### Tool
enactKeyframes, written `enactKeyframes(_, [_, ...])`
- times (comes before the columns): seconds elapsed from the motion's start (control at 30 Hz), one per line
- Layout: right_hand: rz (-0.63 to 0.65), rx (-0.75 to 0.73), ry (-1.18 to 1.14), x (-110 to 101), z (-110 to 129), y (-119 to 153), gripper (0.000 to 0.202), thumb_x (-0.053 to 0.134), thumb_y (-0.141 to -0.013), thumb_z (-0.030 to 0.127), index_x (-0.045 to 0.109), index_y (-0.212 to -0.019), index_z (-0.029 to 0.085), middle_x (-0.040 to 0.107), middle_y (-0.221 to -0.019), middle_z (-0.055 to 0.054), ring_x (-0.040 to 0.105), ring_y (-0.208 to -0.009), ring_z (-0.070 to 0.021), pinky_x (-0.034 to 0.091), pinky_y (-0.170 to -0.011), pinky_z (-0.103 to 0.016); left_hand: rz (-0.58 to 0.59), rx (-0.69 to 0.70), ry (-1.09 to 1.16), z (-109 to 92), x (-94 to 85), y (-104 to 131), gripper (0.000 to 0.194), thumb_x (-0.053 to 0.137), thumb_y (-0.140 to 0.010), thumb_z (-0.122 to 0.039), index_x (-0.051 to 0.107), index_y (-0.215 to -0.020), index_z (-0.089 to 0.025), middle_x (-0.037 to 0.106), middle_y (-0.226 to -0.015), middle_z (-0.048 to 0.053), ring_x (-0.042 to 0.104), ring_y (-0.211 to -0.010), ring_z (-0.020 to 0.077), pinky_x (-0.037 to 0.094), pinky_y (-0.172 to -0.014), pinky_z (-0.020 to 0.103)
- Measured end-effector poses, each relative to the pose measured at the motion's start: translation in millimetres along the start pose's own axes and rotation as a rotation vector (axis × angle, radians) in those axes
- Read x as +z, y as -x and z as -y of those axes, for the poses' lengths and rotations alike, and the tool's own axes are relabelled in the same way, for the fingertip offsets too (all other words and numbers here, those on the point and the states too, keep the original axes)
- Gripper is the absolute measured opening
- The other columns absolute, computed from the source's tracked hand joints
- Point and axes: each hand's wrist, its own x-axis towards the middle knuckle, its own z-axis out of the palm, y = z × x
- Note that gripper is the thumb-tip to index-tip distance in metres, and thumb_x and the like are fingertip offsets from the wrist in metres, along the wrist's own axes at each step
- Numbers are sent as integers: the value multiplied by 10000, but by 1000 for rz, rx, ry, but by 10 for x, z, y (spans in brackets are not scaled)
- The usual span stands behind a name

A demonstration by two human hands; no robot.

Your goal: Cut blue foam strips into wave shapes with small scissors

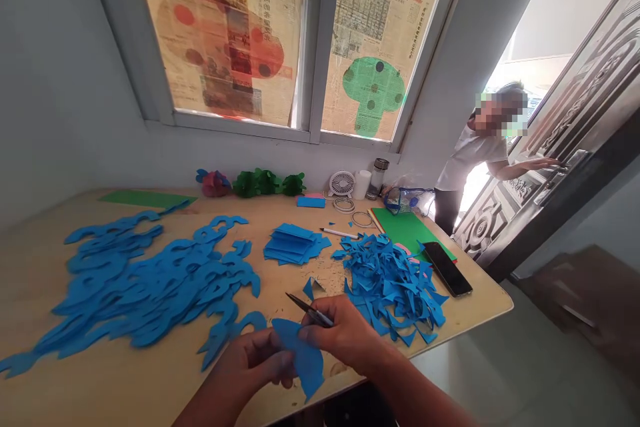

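Above the table's front edge, my left hand (253,363) pinches a folded-looking blue paper piece (300,357) with one curved edge. My right hand (345,333) is closed around a pair of scissors (310,310), their dark pointed blades aimed up and left; the handles are mostly hidden in the palm. The right fingertips also touch the paper's upper edge. Left of my hands spreads a large heap of curved blue paper cutouts (165,280). Beyond them lies a stack of blue paper pieces (293,243). To the right is a pile of blue scraps (390,280).
A phone (447,269) lies by green sheets (407,230) at the table's right. Along the wall stand a small fan (343,183), a bottle (377,179) and green paper decorations (267,183). A white pen (340,233) lies mid-table. A person (470,157) leans through the doorway, hand at the door (545,140).
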Motion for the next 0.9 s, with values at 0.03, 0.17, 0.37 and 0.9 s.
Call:
enactKeyframes(0.03, [4, -1, 8, 3, 8, 2, 134, 669, -676, 253, 590, -622, 158, 391, -499, 71, 307, -500, -82, 215, -473, -233, 2, -3, -10, 6, -9, -1, 270, 777, -585, -388, 603, -489, -205, 652, -463, 17, 557, -467, 152, 406, -514, 264])
enactKeyframes(0.17, [24, 11, 26, 11, 23, 1, 156, 690, -677, 280, 601, -634, 159, 384, -498, 75, 312, -496, -81, 218, -470, -232, 24, -28, -49, -11, -32, 14, 270, 763, -595, -428, 649, -491, -206, 648, -464, 29, 557, -480, 164, 431, -533, 279])
enactKeyframes(0.37, [20, 24, 43, 11, 26, 1, 89, 677, -679, 202, 611, -641, 155, 391, -503, 78, 332, -504, -84, 228, -478, -234, 10, -40, -102, -51, -38, 50, 284, 743, -617, -434, 650, -454, -220, 639, -474, 26, 555, -517, 172, 458, -580, 282])
enactKeyframes(0.9, [38, 35, -8, 21, 9, -16, 213, 720, -685, 335, 614, -638, 156, 429, -520, 69, 356, -520, -84, 244, -491, -232, -33, -55, -114, -24, -39, 74, 244, 730, -616, -430, 662, -492, -231, 647, -499, 26, 567, -532, 188, 495, -620, 302])
